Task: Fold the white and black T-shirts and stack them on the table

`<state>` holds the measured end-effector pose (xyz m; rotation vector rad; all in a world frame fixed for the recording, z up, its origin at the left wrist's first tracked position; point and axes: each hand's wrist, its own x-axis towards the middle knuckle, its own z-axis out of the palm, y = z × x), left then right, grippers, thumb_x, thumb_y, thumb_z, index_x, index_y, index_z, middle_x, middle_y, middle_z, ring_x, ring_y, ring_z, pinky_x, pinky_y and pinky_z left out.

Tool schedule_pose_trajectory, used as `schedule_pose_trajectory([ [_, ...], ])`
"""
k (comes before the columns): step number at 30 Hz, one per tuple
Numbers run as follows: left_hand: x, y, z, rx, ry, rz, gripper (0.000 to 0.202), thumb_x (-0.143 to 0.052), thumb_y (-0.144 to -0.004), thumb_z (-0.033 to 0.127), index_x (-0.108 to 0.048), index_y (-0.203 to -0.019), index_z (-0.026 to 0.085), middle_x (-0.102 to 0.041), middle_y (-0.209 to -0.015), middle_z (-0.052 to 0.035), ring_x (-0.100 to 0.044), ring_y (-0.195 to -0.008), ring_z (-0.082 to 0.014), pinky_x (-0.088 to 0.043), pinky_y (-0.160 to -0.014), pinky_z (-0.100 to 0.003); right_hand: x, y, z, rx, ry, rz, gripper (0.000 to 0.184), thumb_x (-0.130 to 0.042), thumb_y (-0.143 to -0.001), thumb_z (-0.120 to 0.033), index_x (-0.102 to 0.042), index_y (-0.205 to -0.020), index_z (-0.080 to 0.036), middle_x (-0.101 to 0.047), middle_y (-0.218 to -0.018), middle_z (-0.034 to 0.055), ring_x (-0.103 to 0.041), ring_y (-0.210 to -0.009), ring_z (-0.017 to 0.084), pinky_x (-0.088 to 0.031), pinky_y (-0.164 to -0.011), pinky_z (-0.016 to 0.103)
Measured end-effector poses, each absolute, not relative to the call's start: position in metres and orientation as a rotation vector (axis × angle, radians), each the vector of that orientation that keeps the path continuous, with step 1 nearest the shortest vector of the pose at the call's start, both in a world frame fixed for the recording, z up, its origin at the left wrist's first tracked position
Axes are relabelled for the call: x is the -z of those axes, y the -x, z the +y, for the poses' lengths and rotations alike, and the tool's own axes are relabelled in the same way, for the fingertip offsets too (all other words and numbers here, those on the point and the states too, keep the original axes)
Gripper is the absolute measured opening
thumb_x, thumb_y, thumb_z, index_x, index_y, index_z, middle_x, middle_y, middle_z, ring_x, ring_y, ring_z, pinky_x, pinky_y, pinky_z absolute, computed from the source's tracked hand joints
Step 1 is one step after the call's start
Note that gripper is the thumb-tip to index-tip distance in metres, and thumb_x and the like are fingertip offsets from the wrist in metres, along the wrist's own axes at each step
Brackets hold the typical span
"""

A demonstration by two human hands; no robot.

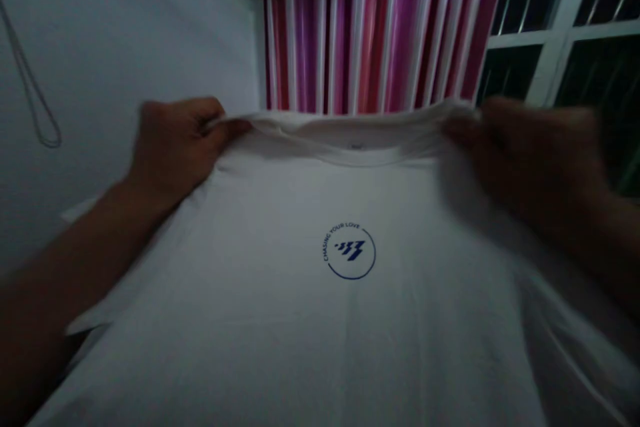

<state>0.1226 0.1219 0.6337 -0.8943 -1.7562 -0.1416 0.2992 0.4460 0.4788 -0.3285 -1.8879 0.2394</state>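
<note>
A white T-shirt [280, 320] hangs spread out in front of me, held up by its shoulders, with a small round blue logo [350, 252] in the middle of its chest. My left hand [175, 143] is closed on the shirt's left shoulder seam beside the collar. On the other side, my right hand [530, 160], blurred by motion, grips the right shoulder. The collar [357, 140] sags slightly between the two hands.
Behind the shirt hangs a pink, purple and white striped curtain [370, 27]. A dark window with a white frame and bars [565, 27] is at the upper right. A pale wall [125, 20] with a hanging cord loop [35, 100] is at the left.
</note>
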Motion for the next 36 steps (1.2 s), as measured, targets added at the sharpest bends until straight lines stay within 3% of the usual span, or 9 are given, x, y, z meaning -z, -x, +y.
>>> schedule_pose_trajectory([
  [3, -0.576, -0.078, 0.15, 0.131, 0.912, -2.067, 0.054, -0.039, -0.092, 0.061, -0.066, -0.089, 0.014, -0.063, -0.074, -0.0017, -0.056, -0.071, -0.0144, -0.044, -0.071, -0.028, -0.495, -0.251, 0.46, 0.283, 0.395, -2.123, 0.042, -0.034, -0.097, -0.054, -0.056, -0.087, -0.02, -0.06, -0.073, 0.0062, -0.061, -0.068, 0.024, -0.036, -0.057, 0.029],
  [8, -0.498, -0.034, 0.176, 0.027, 1.0, -2.405, 0.035, -0.054, -0.092, 0.043, -0.059, -0.112, 0.014, -0.063, -0.107, -0.0068, -0.062, -0.092, -0.0188, -0.052, -0.081, -0.038, -0.396, -0.138, 0.456, 0.091, 0.476, -2.499, 0.038, -0.039, -0.098, -0.047, -0.053, -0.112, -0.015, -0.065, -0.103, 0.0125, -0.064, -0.087, 0.026, -0.044, -0.067, 0.031],
  [12, -0.435, -0.037, 0.159, -0.03, 1.027, -2.518, 0.035, -0.057, -0.091, 0.037, -0.056, -0.119, 0.016, -0.058, -0.119, -0.0077, -0.06, -0.102, -0.0217, -0.053, -0.085, -0.042, -0.306, -0.136, 0.443, -0.042, 0.346, -2.678, 0.045, -0.041, -0.096, -0.048, -0.053, -0.122, -0.014, -0.061, -0.116, 0.0169, -0.061, -0.102, 0.029, -0.046, -0.084, 0.038],
  [18, -0.369, -0.031, 0.119, -0.077, 1.004, -2.696, 0.038, -0.058, -0.09, 0.038, -0.054, -0.123, 0.018, -0.055, -0.127, -0.0087, -0.057, -0.11, -0.0244, -0.049, -0.092, -0.046, -0.213, -0.186, 0.447, -0.221, 0.194, -2.822, 0.065, -0.028, -0.095, -0.061, -0.037, -0.146, -0.021, -0.03, -0.152, 0.0135, -0.026, -0.139, 0.035, -0.031, -0.107, 0.051],
  [24, -0.355, 0.004, 0.092, -0.174, 1.013, -2.77, 0.051, -0.039, -0.097, 0.046, -0.039, -0.142, 0.023, -0.035, -0.151, -0.0119, -0.032, -0.138, -0.0313, -0.028, -0.11, -0.057, -0.206, -0.184, 0.44, -0.366, 0.255, -2.757, 0.06, -0.026, -0.096, -0.06, -0.031, -0.148, -0.03, -0.023, -0.156, 0.004, -0.014, -0.143, 0.034, -0.02, -0.112, 0.054],
  [27, -0.36, 0.005, 0.093, -0.216, 1.005, -2.686, 0.055, -0.03, -0.098, 0.04, -0.033, -0.145, 0.014, -0.025, -0.155, -0.0181, -0.016, -0.144, -0.0366, -0.013, -0.112, -0.061, -0.223, -0.18, 0.438, -0.43, 0.343, -2.722, 0.06, -0.027, -0.097, -0.056, -0.033, -0.147, -0.022, -0.029, -0.154, 0.0088, -0.019, -0.142, 0.03, -0.021, -0.113, 0.048],
  [30, -0.369, -0.034, 0.101, -0.216, 1.101, -2.551, 0.056, -0.029, -0.097, 0.036, -0.029, -0.146, 0.008, -0.013, -0.158, -0.0174, -0.004, -0.146, -0.0326, -0.003, -0.116, -0.056, -0.24, -0.184, 0.449, -0.433, 0.624, -2.627, 0.054, -0.034, -0.097, -0.047, -0.044, -0.138, -0.014, -0.044, -0.142, 0.0159, -0.038, -0.132, 0.028, -0.032, -0.107, 0.041],
  [32, -0.373, -0.085, 0.105, -0.192, 1.295, -2.45, 0.052, -0.032, -0.097, 0.035, -0.034, -0.144, 0.013, -0.018, -0.158, -0.013, -0.013, -0.146, -0.028, -0.011, -0.118, -0.05, -0.245, -0.191, 0.462, -0.399, 0.847, -2.55, 0.046, -0.04, -0.096, -0.044, -0.053, -0.127, -0.013, -0.054, -0.128, 0.0175, -0.05, -0.119, 0.029, -0.039, -0.098, 0.04],
  [36, -0.355, -0.213, 0.107, -0.048, 1.753, -2.289, 0.034, -0.046, -0.092, 0.032, -0.054, -0.125, 0.024, -0.053, -0.137, -0.0054, -0.05, -0.123, -0.0238, -0.043, -0.102, -0.041, -0.245, -0.202, 0.48, -0.345, 1.132, -2.47, 0.05, -0.047, -0.09, -0.054, -0.06, -0.11, -0.01, -0.057, -0.114, 0.0212, -0.051, -0.111, 0.035, -0.042, -0.09, 0.045],
])
